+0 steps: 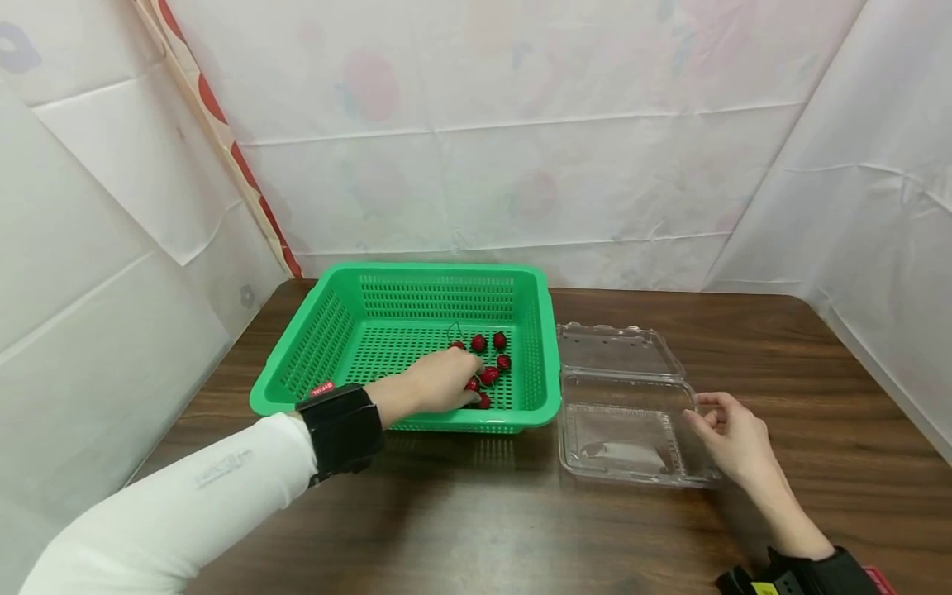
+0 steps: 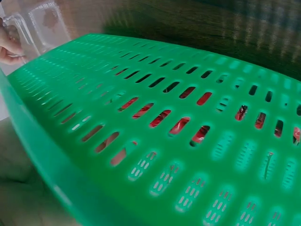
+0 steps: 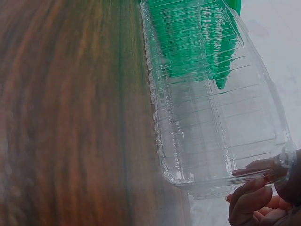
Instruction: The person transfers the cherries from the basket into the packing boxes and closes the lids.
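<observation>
My left hand reaches into a green plastic basket, its fingertips down among several dark red cherries. One cherry shows between finger and thumb; whether they pinch it cannot be made out. In the left wrist view, the basket wall hides most of that hand, and red cherries show through its slots. To the basket's right lies a clear plastic clamshell container, lid folded back. My right hand pinches its right rim, thumb and fingers on either side.
Both containers stand on a brown wooden table, side by side. White patterned sheeting hangs behind the table and along both sides. The container's lid lies toward the back, close to the basket's right wall.
</observation>
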A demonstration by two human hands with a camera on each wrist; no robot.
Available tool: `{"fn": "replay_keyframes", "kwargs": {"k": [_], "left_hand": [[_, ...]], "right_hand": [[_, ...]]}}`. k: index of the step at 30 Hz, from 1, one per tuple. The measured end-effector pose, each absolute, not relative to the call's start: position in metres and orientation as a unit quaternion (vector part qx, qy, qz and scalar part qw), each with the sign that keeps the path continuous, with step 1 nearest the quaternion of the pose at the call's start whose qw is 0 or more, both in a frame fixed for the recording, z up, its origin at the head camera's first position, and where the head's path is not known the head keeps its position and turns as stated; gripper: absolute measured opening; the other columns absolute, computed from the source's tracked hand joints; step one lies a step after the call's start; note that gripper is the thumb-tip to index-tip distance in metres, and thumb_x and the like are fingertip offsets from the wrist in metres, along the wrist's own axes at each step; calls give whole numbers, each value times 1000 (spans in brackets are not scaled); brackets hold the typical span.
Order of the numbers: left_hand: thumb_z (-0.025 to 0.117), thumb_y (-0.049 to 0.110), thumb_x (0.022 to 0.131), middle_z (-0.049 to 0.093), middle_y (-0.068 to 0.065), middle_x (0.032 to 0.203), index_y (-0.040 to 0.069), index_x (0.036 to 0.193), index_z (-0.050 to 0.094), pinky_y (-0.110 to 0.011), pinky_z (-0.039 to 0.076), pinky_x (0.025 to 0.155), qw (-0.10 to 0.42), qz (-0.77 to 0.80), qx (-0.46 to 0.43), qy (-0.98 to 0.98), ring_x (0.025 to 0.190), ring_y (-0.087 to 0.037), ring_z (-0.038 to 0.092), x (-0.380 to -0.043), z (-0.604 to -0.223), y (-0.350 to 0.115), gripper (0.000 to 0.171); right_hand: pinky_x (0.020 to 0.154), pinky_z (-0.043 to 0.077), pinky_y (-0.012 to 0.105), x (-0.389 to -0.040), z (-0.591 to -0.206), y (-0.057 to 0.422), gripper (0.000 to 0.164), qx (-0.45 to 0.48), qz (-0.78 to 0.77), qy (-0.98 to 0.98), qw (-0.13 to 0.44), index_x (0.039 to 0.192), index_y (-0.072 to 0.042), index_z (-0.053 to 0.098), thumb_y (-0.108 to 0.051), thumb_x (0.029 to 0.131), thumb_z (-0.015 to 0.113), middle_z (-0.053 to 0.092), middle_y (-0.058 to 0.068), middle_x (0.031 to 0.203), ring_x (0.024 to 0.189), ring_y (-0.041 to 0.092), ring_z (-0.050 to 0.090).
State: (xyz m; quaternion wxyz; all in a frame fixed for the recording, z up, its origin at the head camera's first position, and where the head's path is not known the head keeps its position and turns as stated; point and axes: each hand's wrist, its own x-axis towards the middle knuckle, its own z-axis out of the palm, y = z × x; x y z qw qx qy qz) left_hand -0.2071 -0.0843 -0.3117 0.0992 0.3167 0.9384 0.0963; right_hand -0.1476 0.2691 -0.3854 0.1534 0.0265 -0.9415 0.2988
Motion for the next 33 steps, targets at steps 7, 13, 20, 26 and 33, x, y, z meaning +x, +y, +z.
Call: {"fn": "replay_keyframes", "kwargs": {"k": [7,13,20,26,33], "left_hand": [[65,17,82,61,-9,86,0,109,58,-27,38,55,137,89,292,942,60,-14,54,-214,-318,-81,33],[64,19,82,57,-5,77,0,107,57,-29,40,57,152,76,284,944,61,-14,52,-219,-325,-80,32],[65,18,82,61,-11,101,1,115,56,-33,47,72,156,79,280,944,82,-20,59,-220,-328,-78,39],[64,18,82,59,-10,111,3,114,58,-34,47,75,157,90,292,939,93,-22,58,-220,-329,-77,36],[65,15,81,62,-6,83,3,95,65,-29,46,66,144,110,298,937,72,-17,58,-220,-331,-77,19]], "right_hand": [[45,33,24,-147,-387,269,28,23,302,-941,149,102,9,53,-14,86,58,49,0,61,48,3,38],[46,32,24,-147,-388,269,28,22,298,-942,152,101,9,53,-13,86,59,49,0,60,46,2,36],[45,32,24,-146,-388,269,28,21,299,-942,149,102,8,53,-14,86,59,49,0,61,46,2,36],[45,31,24,-147,-387,269,28,21,298,-943,150,101,8,53,-14,86,59,49,0,61,45,2,34],[45,31,24,-146,-386,269,27,19,299,-943,147,102,8,53,-15,87,58,49,1,61,46,5,35]]}}
